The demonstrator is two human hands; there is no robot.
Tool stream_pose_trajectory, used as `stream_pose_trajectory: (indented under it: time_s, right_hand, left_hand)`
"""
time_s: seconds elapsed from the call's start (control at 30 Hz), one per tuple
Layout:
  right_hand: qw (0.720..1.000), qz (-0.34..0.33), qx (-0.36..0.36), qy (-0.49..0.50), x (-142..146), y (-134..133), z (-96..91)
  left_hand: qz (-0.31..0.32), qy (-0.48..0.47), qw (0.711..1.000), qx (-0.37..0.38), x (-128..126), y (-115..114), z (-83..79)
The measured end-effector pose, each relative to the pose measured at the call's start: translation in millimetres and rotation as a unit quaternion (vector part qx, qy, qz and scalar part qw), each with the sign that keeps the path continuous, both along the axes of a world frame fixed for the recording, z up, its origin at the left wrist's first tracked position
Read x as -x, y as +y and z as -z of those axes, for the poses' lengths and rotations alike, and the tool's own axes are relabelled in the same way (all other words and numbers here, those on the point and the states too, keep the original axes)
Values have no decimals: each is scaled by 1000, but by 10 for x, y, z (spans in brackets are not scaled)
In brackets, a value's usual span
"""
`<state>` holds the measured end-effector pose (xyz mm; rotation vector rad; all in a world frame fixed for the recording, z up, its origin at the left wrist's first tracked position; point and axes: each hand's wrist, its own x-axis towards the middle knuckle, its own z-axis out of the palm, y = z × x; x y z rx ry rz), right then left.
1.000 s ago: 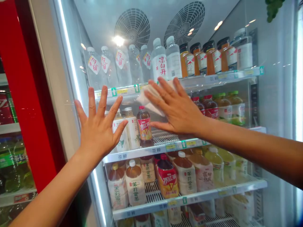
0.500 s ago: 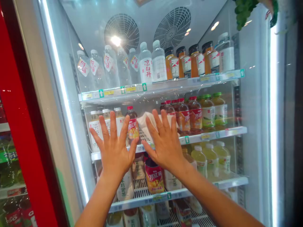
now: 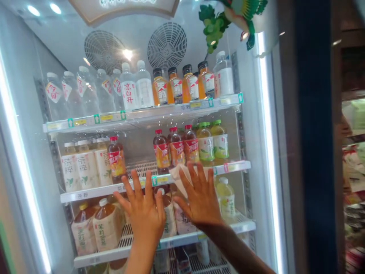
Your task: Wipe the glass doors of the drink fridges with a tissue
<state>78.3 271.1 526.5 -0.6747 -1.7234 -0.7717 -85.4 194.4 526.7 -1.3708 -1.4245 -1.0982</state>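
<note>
My left hand (image 3: pixel 146 213) lies flat on the glass door (image 3: pixel 256 129) of a drinks fridge, fingers spread, holding nothing. Just to its right, my right hand (image 3: pixel 199 196) presses a white cloth (image 3: pixel 179 176) flat against the same glass with its fingers stretched out. The cloth sticks out above my fingertips, level with the middle shelf (image 3: pixel 236 166). Behind the glass stand water bottles (image 3: pixel 129 91), orange juice bottles (image 3: pixel 182 83), red-labelled tea bottles (image 3: pixel 173 148) and larger tea bottles (image 3: pixel 104 226) on wire shelves.
Lit white strips run down both sides of the fridge, the right one (image 3: pixel 268 152) next to a dark door frame (image 3: pixel 310 137). A green leafy decoration (image 3: pixel 228 15) hangs at the top. More shelves with goods (image 3: pixel 353 163) show at the far right.
Both hands have slid down the glass from the upper shelf level to the middle and lower shelves, the cloth going with the right hand. The view has shifted right.
</note>
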Motion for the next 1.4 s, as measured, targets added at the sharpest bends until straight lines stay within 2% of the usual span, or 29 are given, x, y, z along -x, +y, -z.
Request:
stream_pose_trajectory:
  time_s: [0.07, 0.13, 0.27, 0.33, 0.5, 0.57, 0.67, 0.73, 0.77, 0.83, 0.9, 0.97, 1.0, 1.07, 1.17, 1.23, 1.3, 1.37, 1.4]
  right_hand:
    - [1000, -3, 10, 17, -264, 92, -103]
    - [999, -10, 22, 21, -479, 160, -115]
    - [1000, -6, 25, 13, -759, 231, 255]
    - [1000, 12, 21, 17, -859, 273, 354]
    - [998, 31, 20, 42, -1082, 419, 92]
    - [998, 29, 25, 43, -1129, 432, 180]
    - [997, 34, 38, 59, -1134, 381, 586]
    - [996, 36, 33, 75, -1105, 343, 779]
    - [996, 34, 29, 78, -1081, 333, 800]
    - [997, 30, 23, 74, -1014, 329, 706]
    - [997, 30, 27, 69, -919, 318, 569]
    - [997, 35, 37, 64, -801, 267, 570]
    - [997, 35, 40, 57, -732, 223, 648]
    - [998, 25, 39, 32, -577, 112, 922]
    - [1000, 9, 16, 0, -321, -40, 1326]
    - [1000, 17, 9, -1, -152, -97, 1454]
    - [1000, 29, 9, 1, 13, -133, 1556]
    - [1000, 31, -2, -6, 178, -183, 1814]
    - [999, 29, -12, -16, 263, -219, 2046]
  left_hand:
    - [6, -18, 1000, 3, -252, 30, 58]
    - [10, -28, 1000, 7, -489, 71, 116]
    - [1, -14, 1000, 4, -849, 231, 266]
    - [-7, -5, 1000, -9, -958, 319, 322]
    - [-16, -9, 1000, -18, -1072, 409, 374]
    - [-17, -4, 1000, -13, -1057, 391, 437]
    - [-31, 7, 1000, -2, -969, 311, 626]
    - [-38, 17, 999, 11, -876, 230, 775]
    - [-38, 20, 999, 18, -823, 186, 840]
    - [-33, 22, 999, 32, -709, 107, 933]
    - [-27, 19, 999, 38, -591, 47, 974]
    - [-21, 18, 999, 37, -466, 7, 986]
    - [-18, 19, 999, 36, -400, -10, 992]
    - [-9, 28, 999, 34, -254, -46, 1026]
    - [8, 60, 998, 31, 11, -125, 1178]
    - [13, 85, 996, 26, 217, -197, 1380]
    - [10, 100, 995, 19, 432, -277, 1694]
    - [2, 105, 994, 9, 634, -357, 2140]
    - [-2, 107, 994, 7, 722, -392, 2413]
